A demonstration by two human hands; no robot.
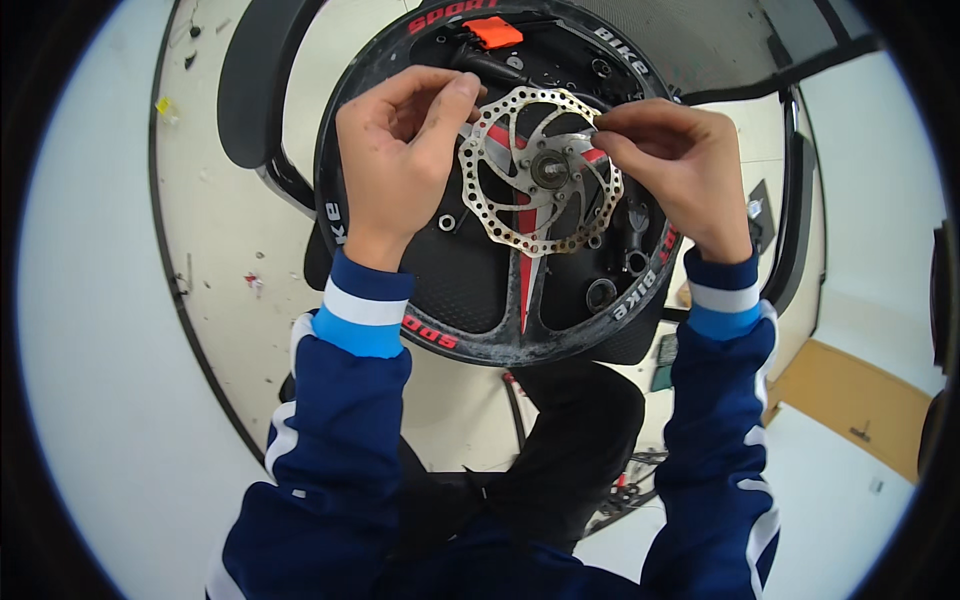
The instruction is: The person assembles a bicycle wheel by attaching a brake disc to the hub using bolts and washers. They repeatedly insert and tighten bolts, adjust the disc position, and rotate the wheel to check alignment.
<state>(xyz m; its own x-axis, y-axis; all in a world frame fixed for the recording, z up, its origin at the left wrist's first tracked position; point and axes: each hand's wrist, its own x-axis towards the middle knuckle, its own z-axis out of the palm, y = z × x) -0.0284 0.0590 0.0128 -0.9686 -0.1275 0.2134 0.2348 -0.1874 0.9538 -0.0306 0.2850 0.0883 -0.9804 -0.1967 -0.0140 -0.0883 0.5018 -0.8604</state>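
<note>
Fingers of both hands, left hand point(395, 160) and right hand point(675, 165), pinch the brake disc point(540, 172) on the black wheel point(470, 290).

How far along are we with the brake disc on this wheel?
Done: the disc sits centred over the hub of the black wheel. In hand: left hand pinches the disc's left edge, right hand its right edge, fingertips near the bolt holes. Left: I can't tell whether any bolts are in; small loose parts, one a washer, lie on the chair seat behind the spokes.
</note>
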